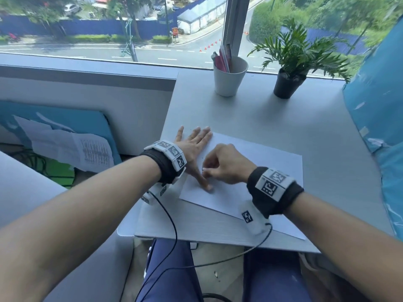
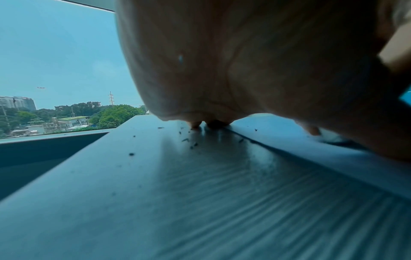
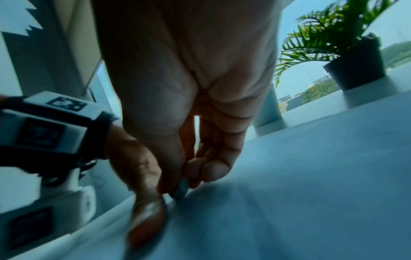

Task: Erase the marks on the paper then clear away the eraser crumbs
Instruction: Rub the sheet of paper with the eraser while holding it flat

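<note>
A white sheet of paper lies slanted on the grey table. My left hand presses flat on the sheet's left edge, fingers straight and spread, thumb stretched toward me. My right hand hovers curled just right of that thumb, its fingertips pinching a small pale eraser whose tip touches the paper. The head view hides the eraser behind the fingers. Dark eraser crumbs are scattered on the table just left of the paper's edge. I cannot make out any pencil marks.
A white cup with pens stands at the back of the table, a potted plant to its right. Blue plastic-wrapped material borders the right side. Loose papers lie below on the left. Wrist-camera cables hang off the near edge.
</note>
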